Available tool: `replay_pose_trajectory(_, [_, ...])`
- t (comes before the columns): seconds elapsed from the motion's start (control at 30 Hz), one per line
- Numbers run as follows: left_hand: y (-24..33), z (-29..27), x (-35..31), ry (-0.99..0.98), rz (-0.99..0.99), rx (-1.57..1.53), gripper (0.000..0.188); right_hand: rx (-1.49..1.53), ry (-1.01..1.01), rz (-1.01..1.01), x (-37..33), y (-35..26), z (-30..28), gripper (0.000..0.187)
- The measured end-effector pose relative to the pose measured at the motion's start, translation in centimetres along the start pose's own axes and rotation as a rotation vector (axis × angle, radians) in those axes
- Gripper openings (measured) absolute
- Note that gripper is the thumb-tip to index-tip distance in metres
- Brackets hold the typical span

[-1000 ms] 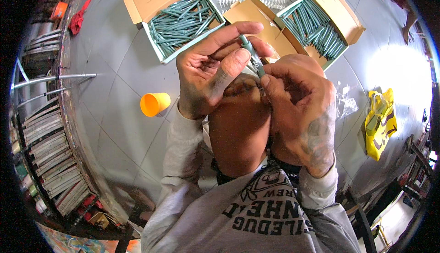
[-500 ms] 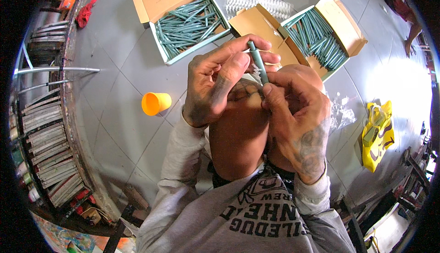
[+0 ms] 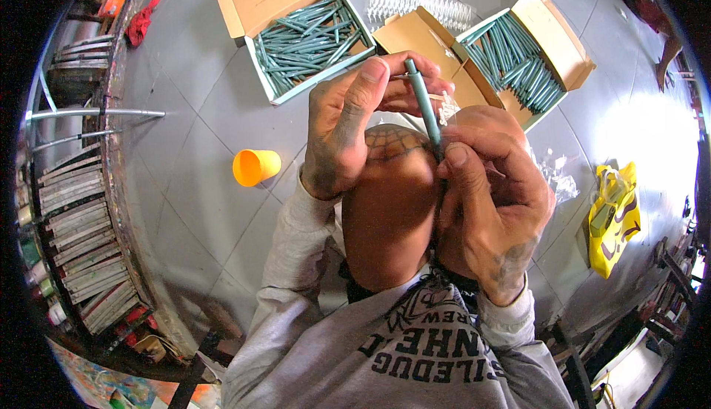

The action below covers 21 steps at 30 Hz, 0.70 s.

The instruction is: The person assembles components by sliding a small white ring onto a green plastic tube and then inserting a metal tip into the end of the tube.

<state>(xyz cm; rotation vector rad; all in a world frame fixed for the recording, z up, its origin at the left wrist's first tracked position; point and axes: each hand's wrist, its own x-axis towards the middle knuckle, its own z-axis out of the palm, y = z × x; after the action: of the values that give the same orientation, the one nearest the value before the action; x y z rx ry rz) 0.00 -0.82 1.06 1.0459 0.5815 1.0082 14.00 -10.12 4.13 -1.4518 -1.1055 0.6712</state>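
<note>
A teal pen (image 3: 423, 101) stands slanted between my hands, above my knees. My right hand (image 3: 498, 198) pinches its lower end between thumb and fingers. My left hand (image 3: 352, 116) is beside the upper part; its thumb is raised off the pen, and its other fingers stretch behind the barrel, touching or nearly touching it. Just right of the barrel, by the right fingertips, is a bit of clear film (image 3: 446, 110) with white marks. Whether the film still touches the pen is hard to tell.
Two open cardboard boxes of teal pens, one left (image 3: 278, 100) and one right (image 3: 578, 75), lie ahead on grey tiles. Behind them is a clear ridged plastic tray (image 3: 422, 5). An orange cup (image 3: 255, 167) is left, a yellow bag (image 3: 615, 220) right. Stacked frames (image 3: 81, 238) line the left; someone's leg (image 3: 669, 61) shows far right.
My left thumb has lifted away from the pen. The right hand has shifted right and slightly down. White marks seen on the barrel before now show on film beside it.
</note>
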Motion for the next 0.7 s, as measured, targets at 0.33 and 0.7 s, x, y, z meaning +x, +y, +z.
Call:
replay_pose_trajectory(0.33, [0.1,0.6,0.3,0.083,-0.007,0.256,0.037,0.071,-0.063,0.128,-0.3,-0.8,1.1,0.011])
replay_pose_trajectory(0.7, [0.1,0.4,-0.2,0.089,-0.004,0.172,0.047,-0.054,-0.125,0.137,0.3,-0.8,0.5,0.010])
